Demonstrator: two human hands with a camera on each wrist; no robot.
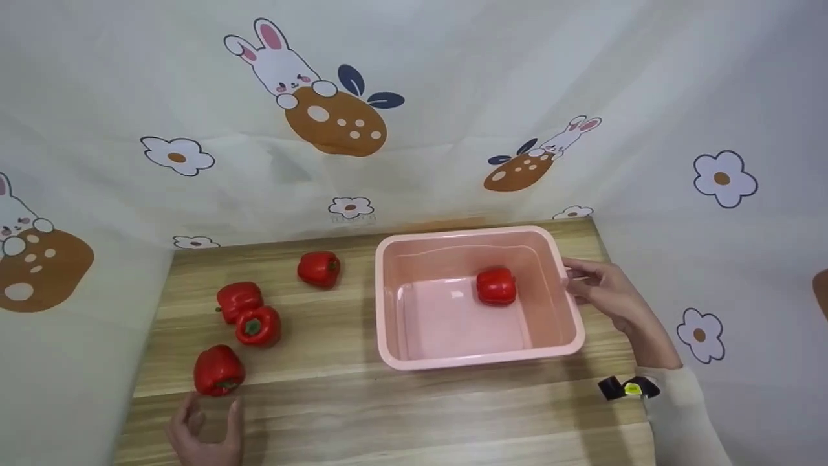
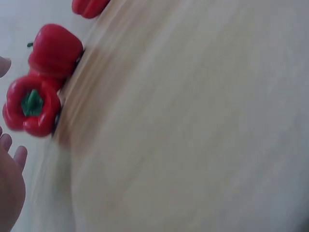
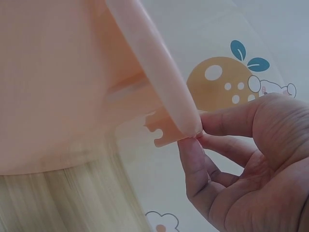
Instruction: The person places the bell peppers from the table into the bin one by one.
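Observation:
My right hand [image 1: 605, 291] pinches the right rim of a pink plastic basin [image 1: 479, 362]; the right wrist view shows thumb and fingers on the rim's edge [image 3: 166, 77]. Inside the basin, toward its right wall, lies one red bell pepper [image 1: 497, 287]. My left hand [image 1: 206, 433] is at the lower left, thumb and fingers spread apart with nothing between them. Just beyond its fingertips is the nearest red bell pepper [image 1: 218, 370] on the table. In the left wrist view, part of that hand [image 2: 9, 188] shows at the left edge beside a pepper with a green stem [image 2: 32, 104].
Farther back on the wooden table [image 1: 336, 414] two peppers touch, one rear [image 1: 239, 301] and one front [image 1: 259, 327]. Another pepper [image 1: 319, 269] sits left of the basin, near the back. A printed cloth [image 1: 440, 116] hangs around the table's back and sides.

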